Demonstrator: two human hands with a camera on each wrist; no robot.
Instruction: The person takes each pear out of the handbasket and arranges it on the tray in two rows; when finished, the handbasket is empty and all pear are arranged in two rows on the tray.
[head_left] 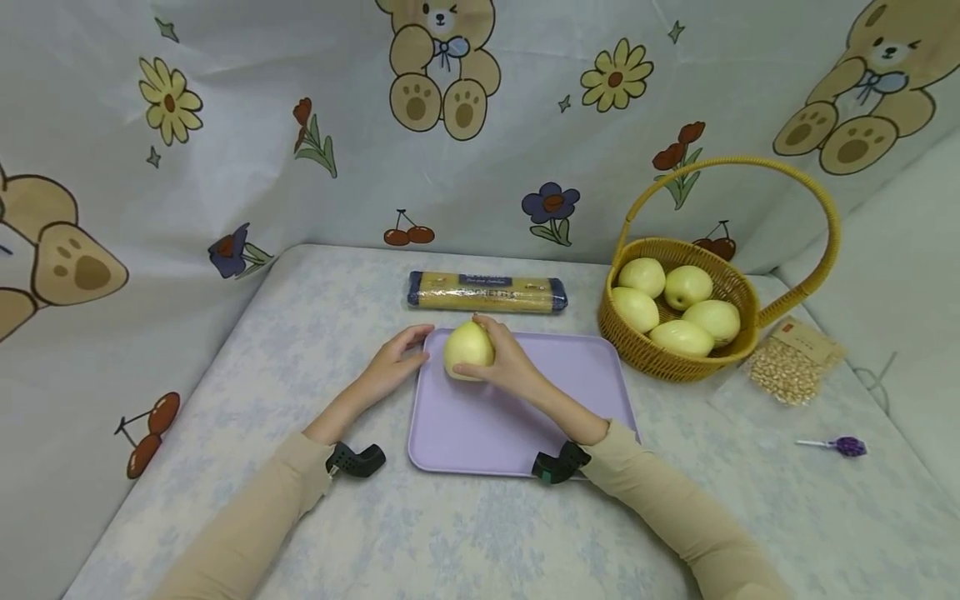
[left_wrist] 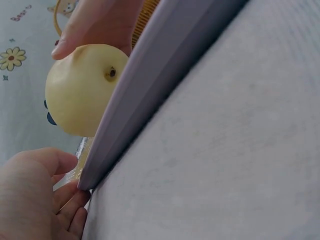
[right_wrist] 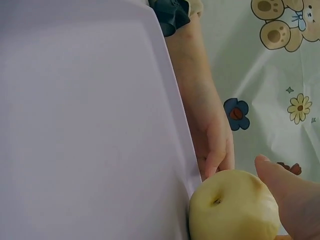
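Observation:
A pale yellow pear (head_left: 467, 348) is held in my right hand (head_left: 510, 362) over the upper left part of a lilac tray (head_left: 510, 425). Fingers and thumb curve round its right side; in the right wrist view the thumb lies along the pear (right_wrist: 232, 210). At the tray's upper left corner is my left hand (head_left: 390, 364), its fingertips right at the rim with the fingers loosely bent. The left wrist view has this hand (left_wrist: 42, 195) beside the tray's edge (left_wrist: 120, 95), below the pear (left_wrist: 82, 92).
Behind the tray lies a spaghetti packet (head_left: 487, 293). A wicker basket (head_left: 652, 358) with several pears stands at the back right, its tall handle arching up. Right of it are a bag of pale kernels (head_left: 791, 362) and a purple lollipop (head_left: 849, 447). A patterned cloth (head_left: 480, 192) hangs behind.

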